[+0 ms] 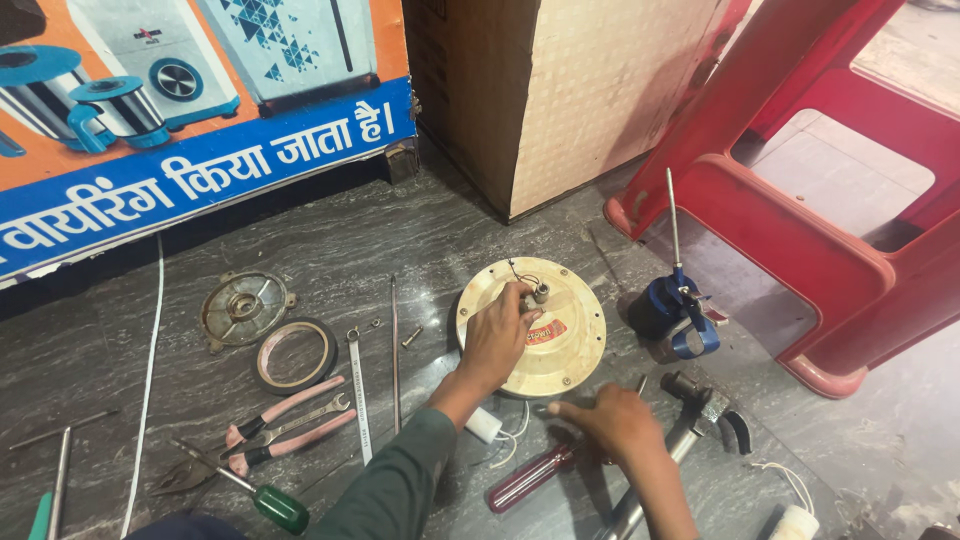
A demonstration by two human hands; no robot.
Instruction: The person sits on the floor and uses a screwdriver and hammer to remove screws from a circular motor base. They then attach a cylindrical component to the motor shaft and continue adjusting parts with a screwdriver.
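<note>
A round cream fan motor housing (pixel 570 345) lies flat on the dark stone floor. My left hand (pixel 497 337), in a green sleeve, reaches over it and pinches the short metal shaft (pixel 538 294) at its centre. My right hand (pixel 612 422) rests at the housing's near rim with fingers stretched to the left, just above a red-handled screwdriver (pixel 528 480). Whether it touches the screwdriver's shaft is hidden. A small white capacitor (pixel 483 425) with wires lies between my arms.
A hammer (pixel 702 408) and a blue oil can (pixel 662 306) with a long spout sit right of the housing, beside a red plastic stool (pixel 800 230). To the left lie a metal cover plate (pixel 245 308), a ring (pixel 295 355), pink-handled pliers (pixel 285 425), a spanner (pixel 358 395) and a green-handled screwdriver (pixel 278 505). A cardboard box (pixel 560 90) stands behind.
</note>
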